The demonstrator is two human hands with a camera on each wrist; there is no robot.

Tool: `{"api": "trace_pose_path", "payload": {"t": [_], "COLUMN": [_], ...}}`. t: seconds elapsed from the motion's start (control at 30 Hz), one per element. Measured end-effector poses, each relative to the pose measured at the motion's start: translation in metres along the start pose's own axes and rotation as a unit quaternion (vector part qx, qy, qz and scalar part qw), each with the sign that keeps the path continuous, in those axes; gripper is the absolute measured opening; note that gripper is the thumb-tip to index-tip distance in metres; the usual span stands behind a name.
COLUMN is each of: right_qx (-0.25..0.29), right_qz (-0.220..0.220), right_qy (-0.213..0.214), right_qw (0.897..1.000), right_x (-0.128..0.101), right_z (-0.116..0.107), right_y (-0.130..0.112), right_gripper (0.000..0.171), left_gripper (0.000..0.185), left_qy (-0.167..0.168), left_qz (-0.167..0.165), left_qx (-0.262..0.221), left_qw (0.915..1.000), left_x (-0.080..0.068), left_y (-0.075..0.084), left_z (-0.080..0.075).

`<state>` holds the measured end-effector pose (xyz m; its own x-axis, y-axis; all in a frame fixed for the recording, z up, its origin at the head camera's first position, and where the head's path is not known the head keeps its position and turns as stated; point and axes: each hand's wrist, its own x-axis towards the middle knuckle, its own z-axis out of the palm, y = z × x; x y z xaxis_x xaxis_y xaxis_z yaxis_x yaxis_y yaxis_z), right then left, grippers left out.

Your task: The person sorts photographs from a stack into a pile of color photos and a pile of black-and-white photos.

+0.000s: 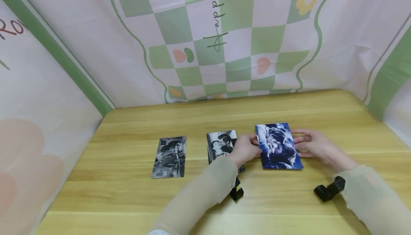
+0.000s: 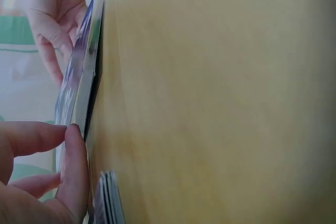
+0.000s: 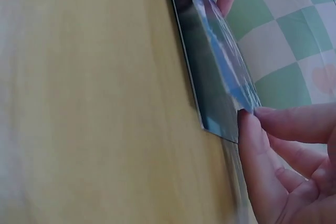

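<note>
A blue-toned photo card (image 1: 278,147) of a couple lies between my two hands, tilted slightly above another card (image 3: 205,87) on the table. My left hand (image 1: 245,151) pinches its left edge between thumb and fingers. At the opposite edge my right hand (image 1: 316,145) pinches it with thumb and index fingertip; in the right wrist view the card's edge (image 3: 231,85) stands apart from the dark card below. A black-and-white couple photo (image 1: 221,144) lies just left of my left hand, partly hidden by it; its layered edges (image 2: 109,200) suggest a small stack.
Another black-and-white photo (image 1: 169,157) lies farther left on the wooden table (image 1: 128,199). Black wrist cameras (image 1: 330,189) sit by both sleeves. A checked green-and-white cloth (image 1: 237,42) hangs behind the table's back edge.
</note>
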<state>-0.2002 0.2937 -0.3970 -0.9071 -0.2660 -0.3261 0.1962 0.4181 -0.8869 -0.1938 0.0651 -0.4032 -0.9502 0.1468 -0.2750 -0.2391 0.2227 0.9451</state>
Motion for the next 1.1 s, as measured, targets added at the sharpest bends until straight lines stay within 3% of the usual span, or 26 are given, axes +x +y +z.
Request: {"api": "trace_pose_path", "payload": {"t": [0.5,1.1], "right_qx": [-0.013,-0.082], "right_qz": [0.025,0.012], "right_qy": [0.019,0.059], "right_qw": [0.999,0.995], "right_x": [0.0025,0.0014], "right_z": [-0.0021,0.0039], "right_y": [-0.0029,-0.0081], "right_gripper": [0.071,0.063], "left_gripper": [0.062,0.059], "left_qy": [0.013,0.009], "left_qz": [0.004,-0.021], "left_qx": [0.102,0.049], "left_qw": [0.9947,0.9985], "left_x": [0.0016,-0.0002], "left_y": [0.0093,0.0082], "left_z": [0.0032,0.0049]}}
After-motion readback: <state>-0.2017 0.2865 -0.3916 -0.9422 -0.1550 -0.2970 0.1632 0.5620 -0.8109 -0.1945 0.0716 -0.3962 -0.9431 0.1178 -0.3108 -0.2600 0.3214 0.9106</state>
